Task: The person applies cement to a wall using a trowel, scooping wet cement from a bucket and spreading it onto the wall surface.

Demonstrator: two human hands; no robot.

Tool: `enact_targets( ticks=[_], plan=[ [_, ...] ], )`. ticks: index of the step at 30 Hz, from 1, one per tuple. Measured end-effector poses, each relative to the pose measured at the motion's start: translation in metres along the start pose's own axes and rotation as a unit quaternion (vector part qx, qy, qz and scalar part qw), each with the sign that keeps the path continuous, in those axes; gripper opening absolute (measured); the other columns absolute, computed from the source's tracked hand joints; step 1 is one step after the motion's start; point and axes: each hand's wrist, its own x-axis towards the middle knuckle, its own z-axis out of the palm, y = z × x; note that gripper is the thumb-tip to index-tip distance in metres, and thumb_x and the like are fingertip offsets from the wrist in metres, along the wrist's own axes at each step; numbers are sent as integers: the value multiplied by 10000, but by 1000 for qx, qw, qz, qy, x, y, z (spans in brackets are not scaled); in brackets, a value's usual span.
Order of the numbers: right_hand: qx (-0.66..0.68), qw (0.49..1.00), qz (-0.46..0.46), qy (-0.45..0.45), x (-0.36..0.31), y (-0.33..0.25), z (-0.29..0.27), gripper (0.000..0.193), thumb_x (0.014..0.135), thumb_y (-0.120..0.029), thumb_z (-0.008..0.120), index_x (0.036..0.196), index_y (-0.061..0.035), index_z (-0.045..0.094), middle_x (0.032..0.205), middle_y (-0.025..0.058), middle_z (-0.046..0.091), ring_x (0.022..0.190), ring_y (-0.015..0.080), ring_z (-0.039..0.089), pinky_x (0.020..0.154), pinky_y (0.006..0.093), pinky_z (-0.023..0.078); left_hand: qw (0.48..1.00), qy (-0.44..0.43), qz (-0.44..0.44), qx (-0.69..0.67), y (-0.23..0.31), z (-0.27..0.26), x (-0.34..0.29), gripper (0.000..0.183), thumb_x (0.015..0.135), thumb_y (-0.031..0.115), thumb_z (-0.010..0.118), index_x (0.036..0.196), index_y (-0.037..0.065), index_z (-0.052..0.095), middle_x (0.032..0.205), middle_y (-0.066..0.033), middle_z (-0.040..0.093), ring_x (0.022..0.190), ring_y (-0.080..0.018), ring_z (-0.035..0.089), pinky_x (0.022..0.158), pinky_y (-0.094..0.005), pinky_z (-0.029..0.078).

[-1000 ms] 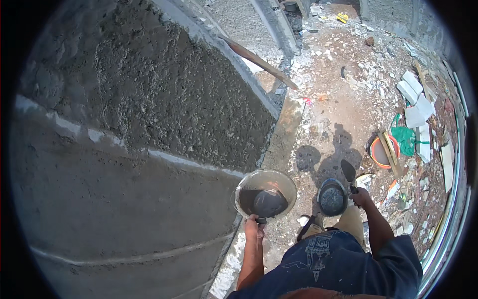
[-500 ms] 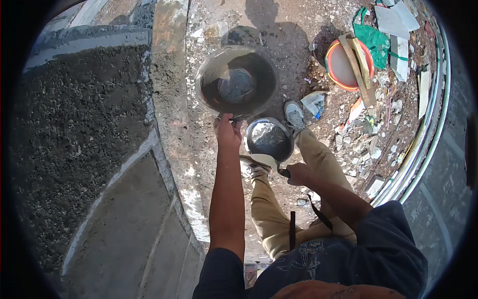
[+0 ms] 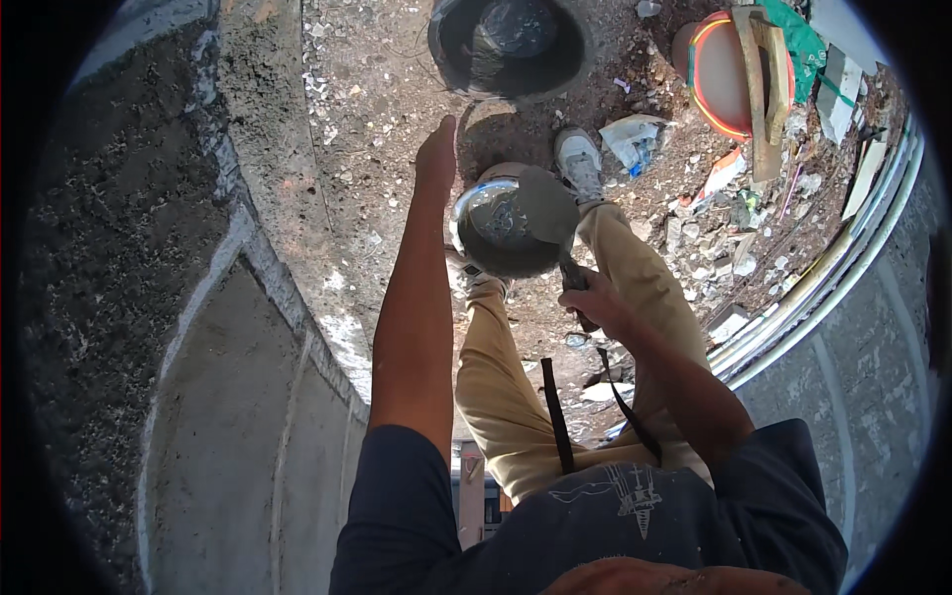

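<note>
My right hand (image 3: 597,302) is closed round the handle of a trowel (image 3: 548,205). Its broad grey blade lies over the right part of a small round bucket (image 3: 464,241), covering some of the rim. Grey, wet-looking material shows inside that bucket, between my feet. Beyond it stands a large dark tub (image 3: 444,74), cut off by the top edge, with a rounded grey patch on its bottom. My left hand (image 3: 436,159) is stretched forward just short of the tub's near side, seen edge-on with fingers extended and nothing visible in it.
An orange-rimmed bucket (image 3: 706,94) with wooden strips (image 3: 762,109) across it stands at the far right, beside a green bag (image 3: 793,40). Rubble and scraps (image 3: 719,238) litter the ground before curved pipes (image 3: 843,263). A rough concrete wall (image 3: 129,238) runs along the left.
My left hand has let go of the large tub's rim, and the tub now sits farther off. The trowel blade has moved from the bucket's near edge to over it. The whole view has shifted.
</note>
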Motion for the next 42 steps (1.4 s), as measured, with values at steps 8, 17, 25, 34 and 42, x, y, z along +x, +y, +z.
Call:
enact_targets(
  ticks=[8,17,25,34,42],
  plan=[
    [462,883,-80,-31,71,-115,82,195,809,-165,733,974,-112,644,814,-12,609,734,119,596,661,304,478,994,-26,65,-78,-151,-42,-133,663,1030,556,479,1407,16,554,1370,-143,604,1278,-241,541,1105,-342,372],
    [475,877,-39,62,-24,-101,151,209,785,-120,710,955,-98,592,822,-11,570,737,103,552,646,287,448,948,105,-148,-263,-170,-103,-177,767,977,587,414,1517,42,419,1535,-129,462,1409,-307,426,1161,-465,243],
    [-111,983,-143,7,-158,-140,136,291,753,-221,707,951,-25,622,835,136,601,794,277,617,722,420,494,975,76,-36,-204,-161,-142,-172,597,1012,475,478,1424,44,499,1407,-104,546,1252,-242,552,1045,-449,395],
    [-280,853,-407,168,-157,-225,53,464,680,-265,798,1101,-83,727,919,148,572,857,359,632,762,467,521,951,104,45,-287,-47,-48,-214,172,848,45,737,979,10,630,922,-20,659,813,-94,586,702,-290,487],
    [-171,784,-501,324,-50,-313,-59,502,685,-335,725,1091,-39,719,872,163,655,832,362,665,761,433,532,934,162,66,-310,97,19,-167,212,838,44,732,970,-25,580,843,-39,617,705,-90,531,662,-256,448]
  ],
)
